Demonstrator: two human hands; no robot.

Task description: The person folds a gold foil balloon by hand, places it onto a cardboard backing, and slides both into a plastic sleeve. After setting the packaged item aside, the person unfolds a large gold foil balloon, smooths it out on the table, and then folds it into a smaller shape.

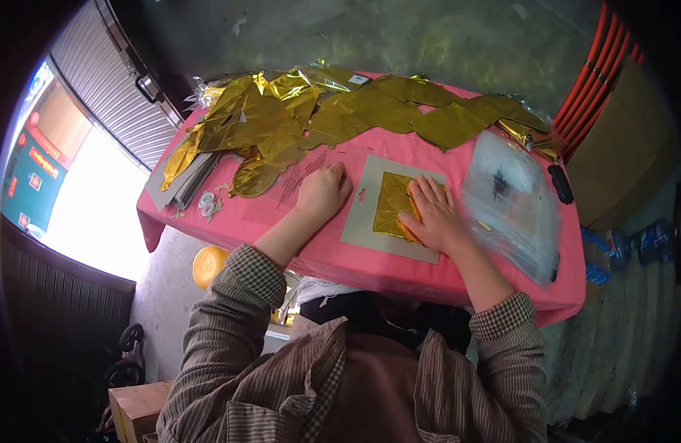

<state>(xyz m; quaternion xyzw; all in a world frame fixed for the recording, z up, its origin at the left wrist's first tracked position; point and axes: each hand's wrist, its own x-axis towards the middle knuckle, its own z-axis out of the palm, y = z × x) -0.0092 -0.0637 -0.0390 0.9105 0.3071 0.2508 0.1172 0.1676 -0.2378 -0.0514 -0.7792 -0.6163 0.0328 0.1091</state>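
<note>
As the head view looks down at the pink-covered table [318, 255], a square of gold foil [388, 199] lies on a grey card [362, 221], which serves here as the centre of the clock, twelve pointing away from the person. The right hand [435, 214] rests palm down over the foil's three o'clock side, its fingers extended and slightly apart, the thumb spread away; an orange tint shows along the foil beside them. At nine o'clock, just off the card, the left hand [325, 193] rests with its fingers curled into a loose fist; whether anything is inside cannot be told. A clear printed bag [285, 184] lies flat beside it. Farther out at nine are small white rings [207, 201] and a stack of grey cards [189, 184]. Gold foil balloons [355, 118] sprawl from ten to two. At three lie clear plastic bags [514, 214], with a black object [560, 184] beyond them.
</note>
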